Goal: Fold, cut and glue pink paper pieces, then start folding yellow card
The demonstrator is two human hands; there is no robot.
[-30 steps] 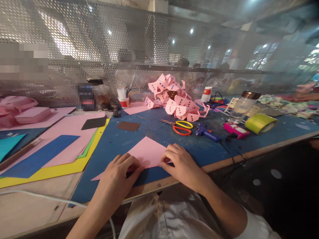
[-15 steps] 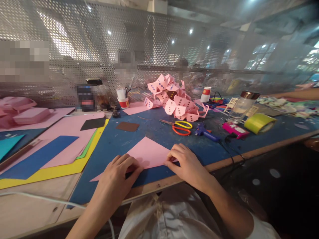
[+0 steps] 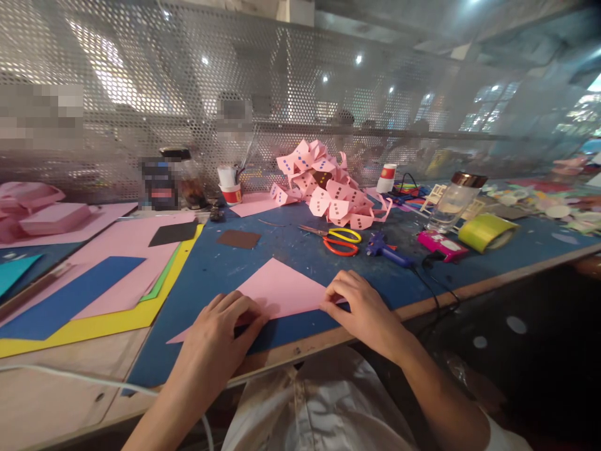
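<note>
A pink paper triangle (image 3: 282, 288) lies on the blue table mat (image 3: 211, 263), its peak pointing away from me and its long edge towards me. On the left part of that near edge, my left hand (image 3: 225, 329) pinches the paper between thumb and fingers. Closer to the right corner, my right hand (image 3: 357, 300) has thumb and fingertips closed on the same edge. Beyond the triangle are a brown paper piece (image 3: 238, 238) and scissors (image 3: 335, 240) with yellow and red handles.
A blue glue gun (image 3: 387, 248) with a cord, a pink device (image 3: 442, 245) and a glass jar (image 3: 455, 200) stand right. Behind sits a pile of folded pink paper (image 3: 328, 188). Coloured sheets (image 3: 183, 269) lie left. A perforated metal screen (image 3: 282, 81) rises at the back.
My right hand has slid a little to the right along the near edge of the paper. My left hand has stayed almost where it was on the paper.
</note>
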